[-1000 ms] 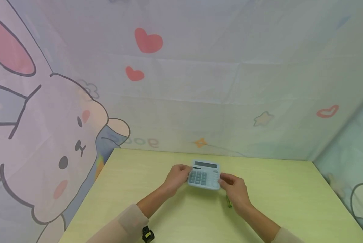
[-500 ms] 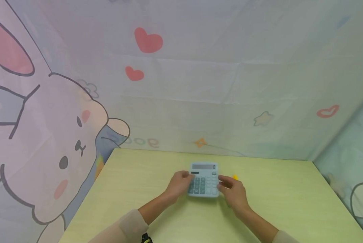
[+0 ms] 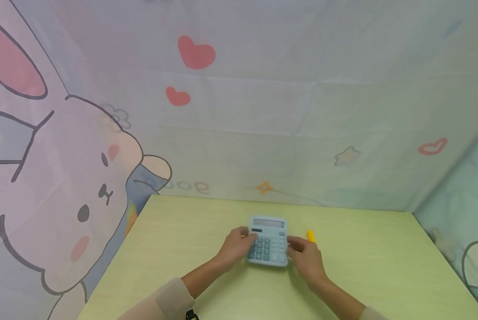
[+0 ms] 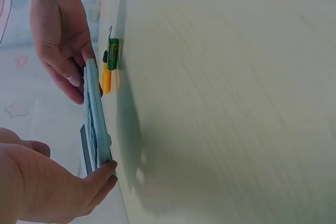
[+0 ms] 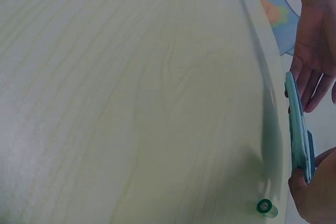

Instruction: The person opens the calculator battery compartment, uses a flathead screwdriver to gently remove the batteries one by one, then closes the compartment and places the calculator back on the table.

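Note:
A pale blue calculator [image 3: 276, 240] is held face up over the table, its display reading a single 0. My left hand [image 3: 234, 250] grips its left edge, thumb on the face by the grey keys and fingers under the back. At the right edge, my right hand [image 3: 308, 261] pinches the side with thumb and fingers. Both wrist views show the calculator [image 4: 95, 119] almost edge-on, its shadow falling on the table. A green battery [image 4: 113, 54] lies near my right hand, beside a slim yellow item [image 4: 106, 81] with a black part.
The light wooden table [image 3: 367, 249] meets a printed cloth [image 3: 263, 111] at its back edge. A cartoon rabbit [image 3: 98, 178] covers the cloth at left. A black item [image 3: 191, 315] shows at the bottom edge beside my left sleeve [image 3: 168, 298].
Both hands have brought the calculator slightly toward me and changed its tilt. Its display has gone from dark to showing 0. The yellow item has come into sight beyond my right hand.

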`<state>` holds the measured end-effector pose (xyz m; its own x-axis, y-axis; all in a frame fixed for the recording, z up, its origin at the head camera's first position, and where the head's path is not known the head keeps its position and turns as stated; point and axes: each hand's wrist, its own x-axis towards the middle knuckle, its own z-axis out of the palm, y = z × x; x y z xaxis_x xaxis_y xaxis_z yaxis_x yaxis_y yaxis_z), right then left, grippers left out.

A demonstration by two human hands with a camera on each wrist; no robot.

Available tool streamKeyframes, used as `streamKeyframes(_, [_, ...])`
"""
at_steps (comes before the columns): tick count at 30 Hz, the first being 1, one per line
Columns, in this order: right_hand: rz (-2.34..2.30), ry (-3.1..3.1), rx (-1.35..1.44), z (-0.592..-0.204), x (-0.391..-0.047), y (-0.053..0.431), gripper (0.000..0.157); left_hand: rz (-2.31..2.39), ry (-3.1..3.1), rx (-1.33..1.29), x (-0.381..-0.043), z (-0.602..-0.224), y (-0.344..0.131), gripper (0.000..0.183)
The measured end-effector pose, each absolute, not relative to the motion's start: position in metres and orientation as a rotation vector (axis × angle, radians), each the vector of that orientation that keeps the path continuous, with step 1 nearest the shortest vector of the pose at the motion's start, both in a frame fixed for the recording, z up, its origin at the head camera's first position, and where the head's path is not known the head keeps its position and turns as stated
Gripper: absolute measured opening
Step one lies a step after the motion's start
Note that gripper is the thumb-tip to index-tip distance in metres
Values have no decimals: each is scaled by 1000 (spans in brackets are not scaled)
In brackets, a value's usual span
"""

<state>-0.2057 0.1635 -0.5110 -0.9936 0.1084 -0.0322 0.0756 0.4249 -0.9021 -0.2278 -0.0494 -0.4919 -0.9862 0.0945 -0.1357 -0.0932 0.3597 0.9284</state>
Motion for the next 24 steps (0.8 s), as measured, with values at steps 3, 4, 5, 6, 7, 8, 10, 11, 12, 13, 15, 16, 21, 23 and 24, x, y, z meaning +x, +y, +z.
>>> streamKeyframes(3, [1669, -2637, -159, -513, -203, 163, 41, 1668, 2468, 4, -227, -492, -49, 60])
streamKeyframes(4, [1673, -2641, -153, -513, -203, 162, 42, 1661, 2476, 5, -227, -492, -49, 60])
streamKeyframes(5, [1683, -2645, -146, -513, -202, 162, 43, 1662, 2481, 7, -227, -492, -49, 59])
streamKeyframes(6, [1689, -2652, -138, -514, -201, 162, 44, 1658, 2487, 10, -226, -491, -49, 59])
streamKeyframes(7, [1696, -2656, -132, -514, -200, 161, 45, 1651, 2493, 10, -226, -491, -49, 60])
streamKeyframes(8, [1697, -2662, -123, -514, -199, 161, 45, 1644, 2498, 10, -226, -492, -49, 60])
streamKeyframes(10, [1695, -2670, -112, -515, -197, 161, 46, 1633, 2503, 8, -225, -492, -49, 61])
streamKeyframes(11, [1691, -2674, -104, -516, -197, 160, 46, 1628, 2505, 9, -224, -492, -49, 61])
streamKeyframes(12, [1681, -2679, -101, -517, -197, 160, 46, 1622, 2508, 8, -224, -492, -49, 62])
streamKeyframes(13, [1675, -2681, -97, -517, -197, 160, 47, 1619, 2509, 8, -224, -492, -49, 62])
streamKeyframes(15, [1665, -2685, -83, -519, -197, 160, 47, 1619, 2511, 14, -223, -493, -49, 62])
streamKeyframes(16, [1659, -2688, -77, -519, -197, 159, 48, 1618, 2513, 18, -222, -493, -49, 61])
streamKeyframes(21, [1642, -2705, -54, -520, -197, 158, 51, 1612, 2517, 34, -222, -497, -49, 61])
streamKeyframes(23, [1632, -2716, -53, -520, -197, 158, 52, 1606, 2517, 32, -223, -498, -49, 62])
streamKeyframes(24, [1627, -2722, -53, -520, -197, 157, 53, 1606, 2515, 28, -223, -498, -49, 62])
